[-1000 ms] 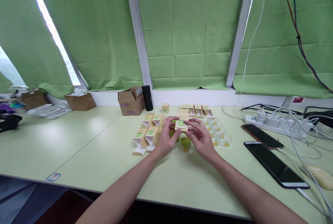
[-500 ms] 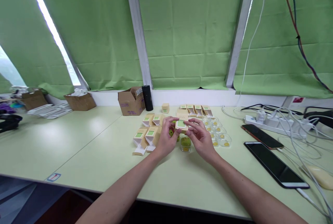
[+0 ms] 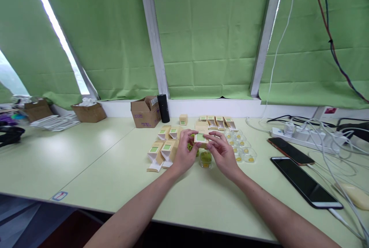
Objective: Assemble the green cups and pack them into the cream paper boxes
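Observation:
Between my two hands I hold a small cardboard box (image 3: 201,138) with a green window on its face, raised above the table. My left hand (image 3: 187,150) grips its left side, and my right hand (image 3: 221,150) pinches the right side. Just below it stands a clear plastic cup (image 3: 205,160) with something green in it and a yellow label. Other green things are partly hidden behind my left fingers. Several open boxes (image 3: 167,150) with flaps out lie left of my left hand. To the right of my right hand sit several clear plastic cups (image 3: 250,155) with yellow labels.
At the back are a row of open small boxes (image 3: 219,122), one lone box (image 3: 183,119), a brown carton (image 3: 145,113) and a black bottle (image 3: 163,109). On the right lie two phones (image 3: 305,182), a power strip (image 3: 305,140) and tangled white cables.
Almost nothing differs. Both hands keep hold of the small box at nearly the same spot, with only a very slight shift of the box.

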`<state>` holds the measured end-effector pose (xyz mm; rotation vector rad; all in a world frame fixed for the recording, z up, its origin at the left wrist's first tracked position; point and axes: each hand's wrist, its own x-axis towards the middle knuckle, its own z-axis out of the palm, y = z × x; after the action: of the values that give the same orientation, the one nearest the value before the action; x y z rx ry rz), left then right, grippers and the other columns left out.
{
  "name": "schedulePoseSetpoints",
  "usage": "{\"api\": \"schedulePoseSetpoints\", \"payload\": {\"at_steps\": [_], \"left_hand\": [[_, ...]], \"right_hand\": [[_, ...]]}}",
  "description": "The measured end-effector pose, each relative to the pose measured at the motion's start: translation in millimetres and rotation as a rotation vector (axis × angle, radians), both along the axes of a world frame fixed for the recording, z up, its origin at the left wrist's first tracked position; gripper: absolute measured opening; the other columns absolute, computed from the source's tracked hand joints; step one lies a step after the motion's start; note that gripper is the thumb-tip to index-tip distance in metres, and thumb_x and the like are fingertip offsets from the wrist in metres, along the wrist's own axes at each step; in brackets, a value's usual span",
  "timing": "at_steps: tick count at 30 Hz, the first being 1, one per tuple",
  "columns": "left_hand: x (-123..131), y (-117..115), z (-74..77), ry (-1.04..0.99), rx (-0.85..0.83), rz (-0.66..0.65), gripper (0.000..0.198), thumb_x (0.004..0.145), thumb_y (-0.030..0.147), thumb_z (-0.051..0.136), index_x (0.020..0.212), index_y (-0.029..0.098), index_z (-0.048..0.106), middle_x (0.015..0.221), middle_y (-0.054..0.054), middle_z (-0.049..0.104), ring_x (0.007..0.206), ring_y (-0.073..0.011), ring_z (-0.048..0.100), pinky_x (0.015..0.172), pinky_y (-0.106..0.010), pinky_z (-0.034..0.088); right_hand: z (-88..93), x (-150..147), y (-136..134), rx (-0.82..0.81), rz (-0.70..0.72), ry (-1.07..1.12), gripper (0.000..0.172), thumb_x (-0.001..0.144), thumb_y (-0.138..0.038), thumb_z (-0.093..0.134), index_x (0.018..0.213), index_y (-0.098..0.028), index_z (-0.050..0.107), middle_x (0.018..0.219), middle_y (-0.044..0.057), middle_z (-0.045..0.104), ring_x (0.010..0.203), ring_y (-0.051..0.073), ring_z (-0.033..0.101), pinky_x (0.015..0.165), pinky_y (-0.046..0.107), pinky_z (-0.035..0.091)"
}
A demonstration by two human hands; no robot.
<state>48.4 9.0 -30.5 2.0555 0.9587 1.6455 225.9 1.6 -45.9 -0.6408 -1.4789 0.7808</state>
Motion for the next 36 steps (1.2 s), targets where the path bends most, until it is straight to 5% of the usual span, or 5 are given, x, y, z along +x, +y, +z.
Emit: {"api": "schedulePoseSetpoints", "payload": {"at_steps": [7,11,19,27,36], "left_hand": [[0,-10,9.5,0.078,0.089,0.082,0.037,0.103,0.041,0.059,0.137,0.027,0.058,0.138,-0.013,0.053,0.135,-0.0297,0.051,0.114,-0.047,0.045],[0,-11,10.5,0.105,0.109,0.116,0.039,0.104,0.039,0.057,0.141,0.026,0.058,0.145,-0.014,0.051,0.142,-0.0305,0.047,0.12,-0.05,0.04],[-4,-3,7.5,0.001,-0.011,0.154,0.041,0.104,0.047,0.058,0.139,0.025,0.058,0.142,-0.013,0.062,0.134,-0.0288,0.057,0.106,-0.044,0.048],[-6,5,-1.2,-0.08,-0.175,0.138,0.066,0.097,0.056,0.066,0.147,0.023,0.039,0.132,-0.014,0.07,0.118,-0.0267,0.065,0.094,-0.039,0.046],[-4,5,4.6,-0.192,-0.263,0.045,0.066,0.089,0.058,0.074,0.136,0.021,0.047,0.118,-0.01,0.072,0.098,-0.0201,0.067,0.079,-0.029,0.049]], "right_hand": [[3.7,2,-6,0.011,-0.026,-0.102,0.038,0.099,-0.05,0.067,0.135,-0.038,0.072,0.162,0.009,0.037,0.116,0.023,0.068,0.107,0.047,0.056],[3.3,2,-9,0.036,-0.075,-0.204,0.038,0.1,-0.049,0.064,0.135,-0.037,0.072,0.167,0.007,0.038,0.149,0.033,0.047,0.121,0.055,0.042],[5.1,2,-13,0.206,-0.088,-0.311,0.049,0.105,-0.036,0.057,0.153,-0.039,0.053,0.17,0.004,0.039,0.16,0.031,0.029,0.128,0.062,0.028],[9.1,1,-15,0.261,-0.034,-0.281,0.05,0.107,-0.03,0.05,0.156,-0.038,0.045,0.162,0.004,0.048,0.159,0.027,0.03,0.128,0.056,0.036],[6.6,1,-14,0.23,0.006,-0.239,0.043,0.106,-0.028,0.048,0.148,-0.034,0.054,0.152,0.009,0.05,0.155,0.026,0.036,0.121,0.05,0.049]]}}
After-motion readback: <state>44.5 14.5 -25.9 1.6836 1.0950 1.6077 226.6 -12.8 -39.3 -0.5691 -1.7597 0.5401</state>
